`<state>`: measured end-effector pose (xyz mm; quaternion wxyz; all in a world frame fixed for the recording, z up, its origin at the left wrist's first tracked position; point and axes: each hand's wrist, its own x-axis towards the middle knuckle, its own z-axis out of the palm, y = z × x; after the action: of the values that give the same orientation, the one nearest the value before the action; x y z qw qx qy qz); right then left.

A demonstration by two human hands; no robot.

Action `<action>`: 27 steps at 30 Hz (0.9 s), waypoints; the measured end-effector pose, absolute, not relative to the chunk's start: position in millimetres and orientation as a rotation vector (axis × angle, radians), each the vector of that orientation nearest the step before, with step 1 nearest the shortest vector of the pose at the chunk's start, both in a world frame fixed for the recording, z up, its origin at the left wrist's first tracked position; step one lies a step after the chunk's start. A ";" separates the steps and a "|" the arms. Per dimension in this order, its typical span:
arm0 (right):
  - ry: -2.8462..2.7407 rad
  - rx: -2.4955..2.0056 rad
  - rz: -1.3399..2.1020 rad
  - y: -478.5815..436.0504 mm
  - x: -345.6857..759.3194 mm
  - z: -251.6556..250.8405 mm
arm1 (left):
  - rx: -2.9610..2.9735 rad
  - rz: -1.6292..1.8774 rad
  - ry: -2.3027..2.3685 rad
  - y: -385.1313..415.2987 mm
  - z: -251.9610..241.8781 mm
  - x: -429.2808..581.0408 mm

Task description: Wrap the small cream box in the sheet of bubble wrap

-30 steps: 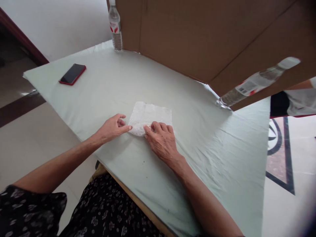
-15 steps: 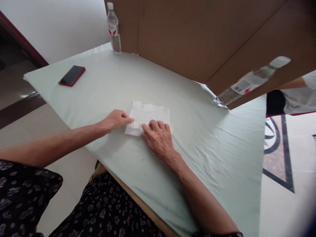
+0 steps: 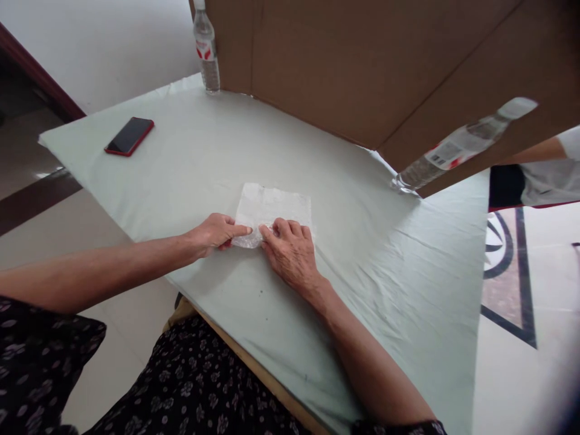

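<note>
A whitish, see-through sheet of bubble wrap (image 3: 274, 204) lies on the cloth-covered table in front of me. My left hand (image 3: 222, 232) pinches its near left corner, thumb on top and fingers curled beneath. At the near edge, my right hand (image 3: 290, 246) has its fingers bent onto the sheet, with thumb and forefinger gripping a gathered part. The right palm and fingers hide the near right portion, so I cannot see whether anything lies under them.
A phone in a red case (image 3: 130, 136) lies at the left. A water bottle (image 3: 206, 51) stands at the back by the brown cardboard panel (image 3: 317, 66). Another bottle (image 3: 457, 148) stands at the right. Beyond the panel, a person's arm (image 3: 534, 151) shows.
My left hand has moved toward me along the left edge and now grips the near corner, with its thumb further over the sheet. My right hand has barely moved.
</note>
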<state>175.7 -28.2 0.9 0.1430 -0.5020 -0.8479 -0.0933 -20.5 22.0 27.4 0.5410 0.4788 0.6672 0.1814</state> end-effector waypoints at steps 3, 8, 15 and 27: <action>-2.453 -1.461 -0.261 -28.5 175.1 1.4 | 1.169 0.475 1.555 26.6 26.9 -13.8; -2.450 -1.462 -0.246 -28.5 174.1 2.6 | 1.182 0.532 1.563 27.5 26.3 -7.6; -2.461 -1.463 -0.261 -28.8 173.7 3.1 | 0.932 0.612 1.478 29.4 25.7 1.7; -2.431 -1.444 0.000 -33.8 179.7 19.2 | 1.062 0.581 1.301 27.1 39.4 19.9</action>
<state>179.7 -33.8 19.2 0.1563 -0.5043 -0.8493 -0.0001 19.9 27.1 39.4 0.6305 0.4637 0.5683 0.2538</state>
